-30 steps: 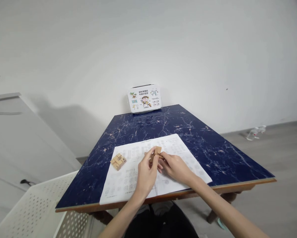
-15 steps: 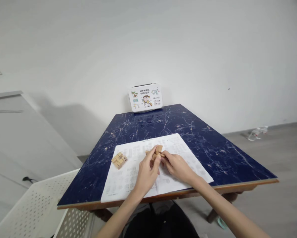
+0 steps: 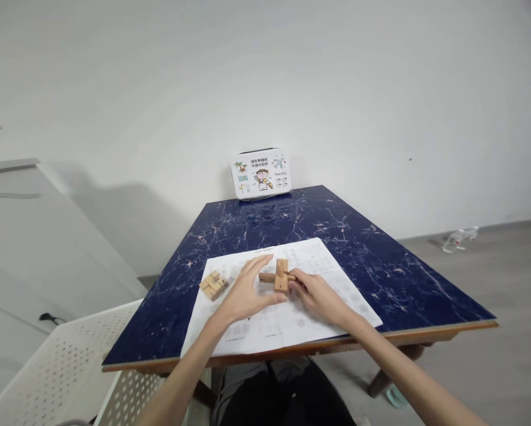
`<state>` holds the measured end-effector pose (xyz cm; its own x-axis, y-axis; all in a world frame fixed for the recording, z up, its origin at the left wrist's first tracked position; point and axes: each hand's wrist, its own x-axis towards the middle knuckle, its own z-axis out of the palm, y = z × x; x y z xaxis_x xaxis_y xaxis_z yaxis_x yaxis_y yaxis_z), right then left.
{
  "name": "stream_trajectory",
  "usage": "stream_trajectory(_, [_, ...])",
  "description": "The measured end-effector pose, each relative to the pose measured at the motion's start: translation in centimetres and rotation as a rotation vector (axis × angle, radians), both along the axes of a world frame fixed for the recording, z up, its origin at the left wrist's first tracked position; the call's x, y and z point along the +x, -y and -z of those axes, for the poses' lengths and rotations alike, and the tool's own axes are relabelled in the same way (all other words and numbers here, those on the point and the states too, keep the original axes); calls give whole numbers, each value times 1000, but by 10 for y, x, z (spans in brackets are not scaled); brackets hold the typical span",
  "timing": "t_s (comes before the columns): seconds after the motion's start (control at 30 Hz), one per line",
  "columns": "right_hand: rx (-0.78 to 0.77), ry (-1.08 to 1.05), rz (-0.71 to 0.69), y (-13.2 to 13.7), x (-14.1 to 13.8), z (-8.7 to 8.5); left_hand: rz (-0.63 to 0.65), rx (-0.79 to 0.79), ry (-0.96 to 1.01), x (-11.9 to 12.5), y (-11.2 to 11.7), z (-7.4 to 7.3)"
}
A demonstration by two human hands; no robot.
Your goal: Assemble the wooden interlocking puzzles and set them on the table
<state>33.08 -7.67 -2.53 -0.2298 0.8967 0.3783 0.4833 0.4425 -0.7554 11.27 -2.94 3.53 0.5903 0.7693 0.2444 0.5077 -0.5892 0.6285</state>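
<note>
A wooden interlocking puzzle piece assembly, made of an upright block crossed by a bar, is held just over the printed sheet. My right hand pinches its right end between thumb and fingers. Left of it, my left hand is open, thumb and fingers spread apart around the assembly's left side. Whether the left thumb tip touches the block, I cannot tell. A second cluster of flat wooden blocks lies at the sheet's left edge, beyond my left hand.
The sheet lies on a blue marbled table with a wooden edge. At its far end a white printed case leans against the wall. A white perforated basket stands lower left. A clear plastic bottle lies on the floor at right.
My left hand has let go of the puzzle assembly, opened and moved left. The assembly now shows its upright block and crossbar, still held by my right hand.
</note>
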Motion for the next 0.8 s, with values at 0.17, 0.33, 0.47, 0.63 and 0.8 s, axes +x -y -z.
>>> stream_trajectory(0.17, [-50,-27,-51,4,-1,-7,130,-190,-3,-5,-15,0])
stream_trajectory(0.33, [-67,-16,-73,5,0,-8,139,-193,31,-4,-18,4])
stream_trajectory(0.47, [-57,-4,-73,6,0,-9,134,-168,72,-3,-19,10])
stream_trajectory(0.63, [-44,5,-82,7,0,-9,141,-148,79,-5,-21,17])
stream_trajectory(0.8, [-78,16,-49,4,1,-6,113,-148,33,-7,-23,23])
